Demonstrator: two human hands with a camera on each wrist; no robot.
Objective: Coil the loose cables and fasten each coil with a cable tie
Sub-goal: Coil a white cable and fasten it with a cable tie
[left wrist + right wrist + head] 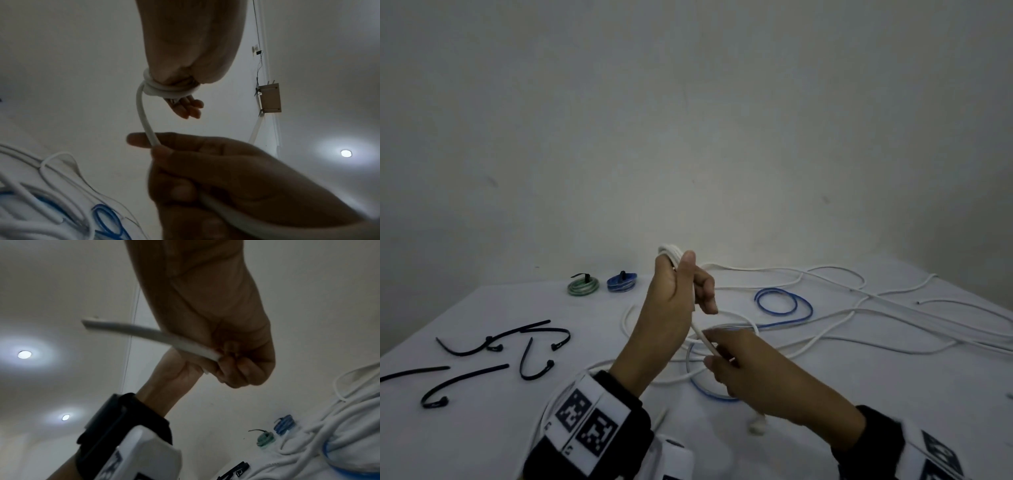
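Note:
My left hand is raised above the table, with several turns of a white cable wound round its fingers and the thumb pressed against them. In the left wrist view the white coil wraps the left hand near the fingers. Below it, my right hand grips the same cable's free run in a fist. The right wrist view shows the right hand curled round the white cable, whose cut end sticks out to the left.
Several black cable ties lie at the left on the white table. A tied green coil and a tied blue coil sit at the back. A loose blue cable and long loose white cables sprawl to the right.

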